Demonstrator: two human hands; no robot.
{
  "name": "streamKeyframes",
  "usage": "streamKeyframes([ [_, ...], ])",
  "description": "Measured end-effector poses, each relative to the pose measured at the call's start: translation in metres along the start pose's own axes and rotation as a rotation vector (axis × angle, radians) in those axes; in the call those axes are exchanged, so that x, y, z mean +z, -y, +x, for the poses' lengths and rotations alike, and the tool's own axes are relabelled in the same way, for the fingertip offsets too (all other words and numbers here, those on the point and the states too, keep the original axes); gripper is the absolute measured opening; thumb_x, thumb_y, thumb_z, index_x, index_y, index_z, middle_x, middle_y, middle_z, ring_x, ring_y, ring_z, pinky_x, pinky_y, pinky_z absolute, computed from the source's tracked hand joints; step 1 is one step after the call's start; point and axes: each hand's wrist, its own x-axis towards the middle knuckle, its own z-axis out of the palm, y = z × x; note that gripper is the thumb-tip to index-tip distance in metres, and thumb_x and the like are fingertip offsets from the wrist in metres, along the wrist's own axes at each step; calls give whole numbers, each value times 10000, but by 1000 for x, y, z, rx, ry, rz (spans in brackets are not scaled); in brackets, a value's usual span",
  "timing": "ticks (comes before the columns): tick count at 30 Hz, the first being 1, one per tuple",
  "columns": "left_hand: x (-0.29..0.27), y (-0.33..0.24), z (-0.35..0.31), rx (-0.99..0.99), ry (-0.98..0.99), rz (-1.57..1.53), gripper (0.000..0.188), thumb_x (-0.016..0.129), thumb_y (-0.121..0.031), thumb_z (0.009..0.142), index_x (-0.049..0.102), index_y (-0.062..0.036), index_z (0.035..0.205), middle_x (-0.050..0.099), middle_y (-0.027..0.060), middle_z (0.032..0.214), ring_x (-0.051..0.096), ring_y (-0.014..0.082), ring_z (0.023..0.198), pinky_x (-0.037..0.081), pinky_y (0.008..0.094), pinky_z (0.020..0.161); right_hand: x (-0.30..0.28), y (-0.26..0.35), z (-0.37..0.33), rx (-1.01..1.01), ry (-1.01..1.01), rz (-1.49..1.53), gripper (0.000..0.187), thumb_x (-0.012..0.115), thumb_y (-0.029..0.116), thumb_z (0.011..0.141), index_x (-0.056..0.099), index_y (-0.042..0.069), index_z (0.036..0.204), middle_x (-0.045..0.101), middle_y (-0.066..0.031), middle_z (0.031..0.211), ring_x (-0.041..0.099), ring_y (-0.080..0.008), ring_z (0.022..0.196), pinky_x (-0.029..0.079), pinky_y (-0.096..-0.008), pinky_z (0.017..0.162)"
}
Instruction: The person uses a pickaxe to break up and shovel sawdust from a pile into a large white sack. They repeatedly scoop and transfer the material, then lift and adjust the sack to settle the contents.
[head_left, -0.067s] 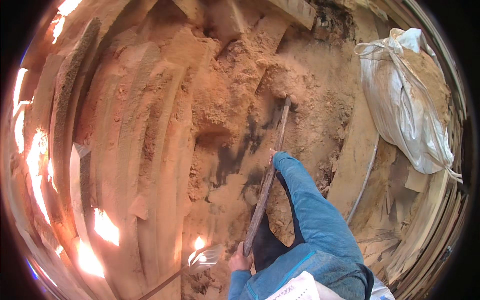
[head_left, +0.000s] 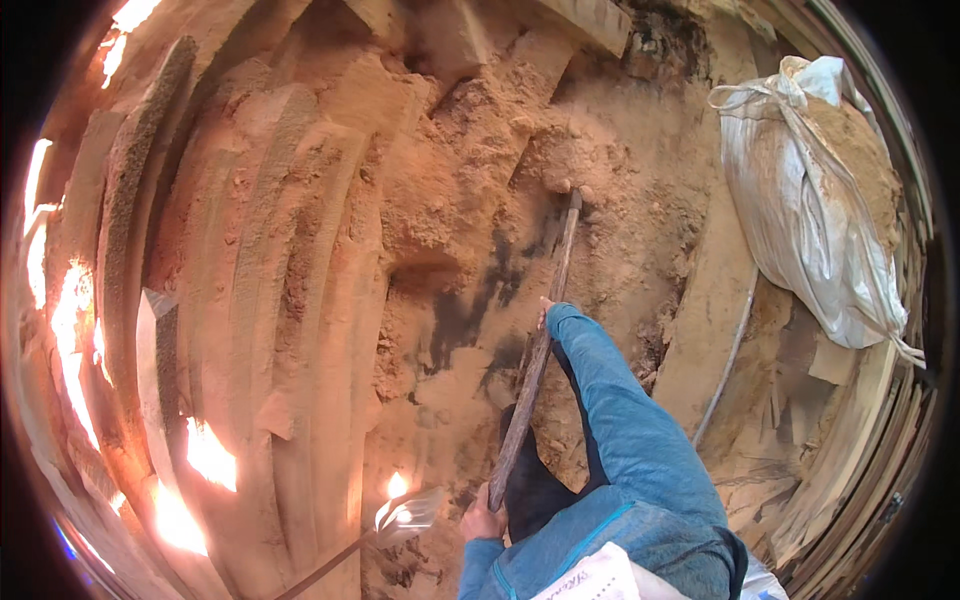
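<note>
Since a moment ago: barely a twitch, folks; the wooden pole (head_left: 526, 400), the left hand (head_left: 483, 518) and the right hand (head_left: 544, 306) stay practically where we had them, while the beams at the left slide a hair leftward in our view.
Left grip: closed tight, and we see the fingers wrapped round the pole's near end.
Right grip: closed round the pole further up; much of that hand hides behind the end of the blue sleeve (head_left: 620, 385), but we see no gap.
Shovel: a pale, glinting shovel blade (head_left: 412, 518) lies just left of the left hand, near the lower edge of the ground (head_left: 430, 415).
Pole: slanting across the middle of the ground, far tip touching loose earth (head_left: 625, 190) beside a pale lump (head_left: 586, 192).
Black stains: we spot dark patches (head_left: 462, 330) left of the pole.
Left edge: long dusty beams (head_left: 255, 260) run side by side, with glaring bright patches (head_left: 210, 455) among them.
Right edge: a thin pale rod (head_left: 728, 370), and beyond it a white sack (head_left: 765, 190) towards the upper right corner, tan material showing at its mouth.
</note>
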Motion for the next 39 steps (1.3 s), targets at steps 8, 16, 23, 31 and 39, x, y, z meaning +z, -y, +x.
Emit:
streamKeyframes([
  [8, 33, 42, -40, 41, -79, -124, 493, 682, -256, 708, 574, -237, 1189, 661, 174, 818, 639, 383, 715, 513, 484, 606, -17, -18, -69, -118, 79, 95, 353, 639, 317, 862, 526, 47, 665, 527, -96, 537, 521, -241, 405, 485, -421, 391],
  [16, -23, 80, -61, 158, -90, 19, 522, 697, -177, 670, 587, -224, 1179, 651, 143, 795, 633, 364, 674, 508, 459, 578, -22, 35, -199, -222, 166, 211, 376, 654, 329, 853, 529, 19, 682, 531, -98, 544, 547, -222, 453, 509, -414, 440],
  [23, -81, -1, -20, 470, -322, -66, 523, 697, -122, 647, 609, -216, 1154, 630, 118, 753, 622, 342, 641, 502, 427, 549, -98, 167, -295, -546, 189, 301, 396, 650, 347, 851, 544, -7, 709, 553, -118, 535, 570, -235, 460, 503, -389, 448],
  [31, -157, -213, 9, 958, -579, -161, 537, 702, -58, 623, 626, -185, 1138, 589, 78, 728, 602, 305, 615, 490, 397, 530, -278, 347, -400, -1008, 129, 457, 474, 593, 436, 869, 517, 65, 584, 538, -95, 516, 555, -247, 466, 489, -384, 522],
  [39, -171, -337, 15, 1213, -845, -18, 501, 700, -93, 660, 639, -234, 1137, 554, 5, 733, 562, 204, 592, 439, 342, 509, -429, 385, -437, -953, 612, 1084, 375, 617, 453, 846, 475, 176, 637, 398, 81, 440, 416, -81, 391, 357, -258, 444],
])
